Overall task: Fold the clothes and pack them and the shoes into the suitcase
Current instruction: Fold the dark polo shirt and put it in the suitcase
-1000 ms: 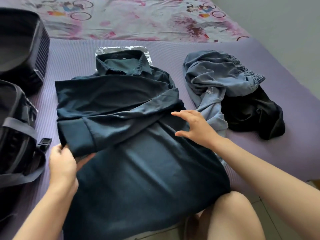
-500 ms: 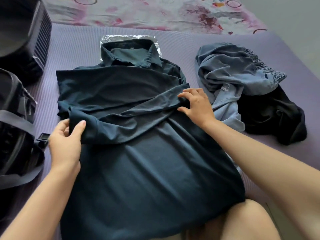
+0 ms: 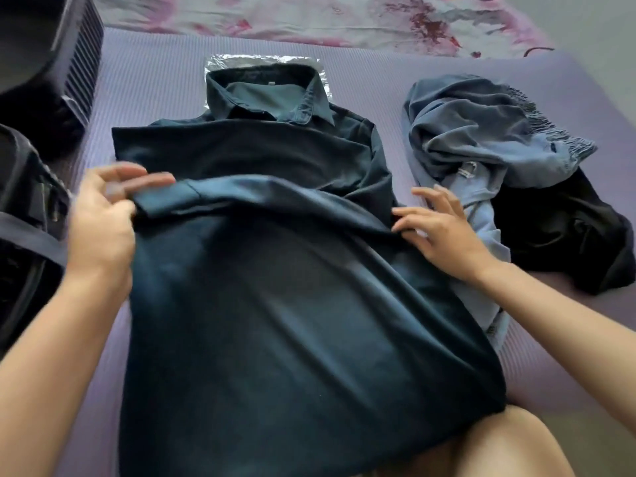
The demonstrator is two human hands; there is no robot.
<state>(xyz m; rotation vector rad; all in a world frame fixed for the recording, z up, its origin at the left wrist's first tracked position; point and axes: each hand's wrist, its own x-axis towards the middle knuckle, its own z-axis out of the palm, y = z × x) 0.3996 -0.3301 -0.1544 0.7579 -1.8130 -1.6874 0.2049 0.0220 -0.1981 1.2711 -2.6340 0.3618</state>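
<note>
Progress: early, as I judge it. One shirt is partly folded, two garments lie unfolded, no shoes are in view, and the packing is all left to do.
Bed: a purple ribbed bed cover [image 3: 361, 67] carries everything.
Shirt: a dark teal collared shirt [image 3: 292, 304] lies flat, collar away from the person and hem at their lap. One sleeve is laid across the chest.
Suitcase: an open black fabric suitcase [image 3: 27, 242] sits at the left edge, just beside the shirt. Its inside is too dark to read.
Unfolded heap: a crumpled light blue denim garment [image 3: 481, 139] lies right of the shirt, with a rumpled black garment [image 3: 568, 235] beside it.
Left hand [image 3: 103, 218]: blurred. The grip pinches the sleeve's cuff [image 3: 161, 201] at the shirt's left edge.
Right hand [image 3: 444, 232]: fingers spread, the tips touching the shirt's right edge where the sleeve folds over.
</note>
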